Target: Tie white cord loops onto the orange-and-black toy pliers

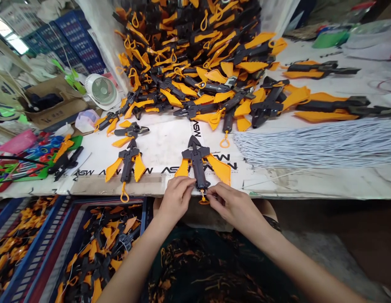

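Observation:
A black toy with orange wings (199,166) lies on the table edge in front of me, its pointed nose facing away. My left hand (176,195) has its fingers pressed together against the left side of the toy's lower end. On the other side, my right hand (228,201) pinches close to the orange pull ring (203,200); whatever is between those fingertips is too small to make out. A similar toy (129,162) rests to the left, its orange loop (124,193) hanging over the table edge.
A large heap of such toys (189,54) fills the back. To the right lies a bundle of thin whitish strings (318,143). A small fan (101,90) stands at the back left. Below the table, a blue crate (144,214) holds more toys.

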The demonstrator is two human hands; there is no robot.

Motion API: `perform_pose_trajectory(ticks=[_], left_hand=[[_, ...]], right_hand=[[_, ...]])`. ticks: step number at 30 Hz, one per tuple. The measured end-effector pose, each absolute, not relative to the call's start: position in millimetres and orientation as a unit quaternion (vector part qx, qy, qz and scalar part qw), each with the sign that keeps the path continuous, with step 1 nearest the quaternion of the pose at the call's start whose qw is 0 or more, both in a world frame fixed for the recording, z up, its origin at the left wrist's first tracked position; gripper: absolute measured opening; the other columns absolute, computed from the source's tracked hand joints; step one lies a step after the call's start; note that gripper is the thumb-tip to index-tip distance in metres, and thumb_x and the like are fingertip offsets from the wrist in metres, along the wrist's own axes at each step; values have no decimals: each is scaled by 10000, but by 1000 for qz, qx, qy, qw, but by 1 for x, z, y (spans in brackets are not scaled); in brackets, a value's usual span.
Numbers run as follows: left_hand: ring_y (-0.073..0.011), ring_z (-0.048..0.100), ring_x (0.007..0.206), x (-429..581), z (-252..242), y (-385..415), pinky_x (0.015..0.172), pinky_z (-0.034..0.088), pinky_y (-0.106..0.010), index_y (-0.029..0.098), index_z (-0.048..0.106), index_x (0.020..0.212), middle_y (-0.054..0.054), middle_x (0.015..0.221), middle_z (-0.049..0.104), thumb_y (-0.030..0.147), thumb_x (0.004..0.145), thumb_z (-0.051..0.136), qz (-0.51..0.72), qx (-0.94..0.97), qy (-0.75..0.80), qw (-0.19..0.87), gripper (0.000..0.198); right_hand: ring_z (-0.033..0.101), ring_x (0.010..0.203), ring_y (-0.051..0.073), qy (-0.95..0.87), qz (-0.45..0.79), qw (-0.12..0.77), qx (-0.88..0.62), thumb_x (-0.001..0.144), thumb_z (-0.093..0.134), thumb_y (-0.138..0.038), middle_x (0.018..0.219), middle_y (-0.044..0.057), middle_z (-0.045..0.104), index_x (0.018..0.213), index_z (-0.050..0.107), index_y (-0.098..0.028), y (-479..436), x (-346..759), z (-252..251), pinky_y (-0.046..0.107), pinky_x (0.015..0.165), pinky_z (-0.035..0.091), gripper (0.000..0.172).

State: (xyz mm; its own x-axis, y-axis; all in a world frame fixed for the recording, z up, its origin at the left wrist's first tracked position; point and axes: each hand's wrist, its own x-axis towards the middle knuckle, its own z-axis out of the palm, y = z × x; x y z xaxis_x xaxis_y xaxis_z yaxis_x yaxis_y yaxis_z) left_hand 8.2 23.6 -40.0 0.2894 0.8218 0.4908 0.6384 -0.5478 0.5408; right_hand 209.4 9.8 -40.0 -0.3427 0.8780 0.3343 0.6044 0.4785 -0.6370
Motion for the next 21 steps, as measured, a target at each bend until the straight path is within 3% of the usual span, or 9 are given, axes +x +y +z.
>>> perform_pose_trajectory(ticks=[3,6,10,21], left_hand=[[-221,629,920,19,-42,1,852,485,-388,230,684,1011,-78,944,704,204,947,533,422,738,519,94,166],[-200,624,815,33,-49,-22,758,501,-345,225,672,998,-62,904,697,240,926,568,448,652,584,180,128],[-186,641,818,44,-60,-32,735,508,-302,213,683,919,-53,917,705,281,903,597,470,545,615,323,111],[-151,580,673,48,-63,-26,633,464,-263,199,673,805,-21,762,678,335,815,672,493,464,614,404,136]], right_hand=[[596,605,153,-781,197,337,-487,963,455,-241,780,16,624,876,580,-212,8,206,-42,264,578,448,155],[617,629,161,-786,181,326,-493,980,437,-263,793,22,638,885,586,-210,7,202,-43,266,574,438,184],[633,655,168,-792,156,313,-501,994,409,-268,819,32,658,895,588,-212,6,199,-43,266,570,425,212],[645,648,169,-775,156,325,-519,983,436,-261,846,29,673,893,589,-216,2,192,-43,267,551,425,183]])
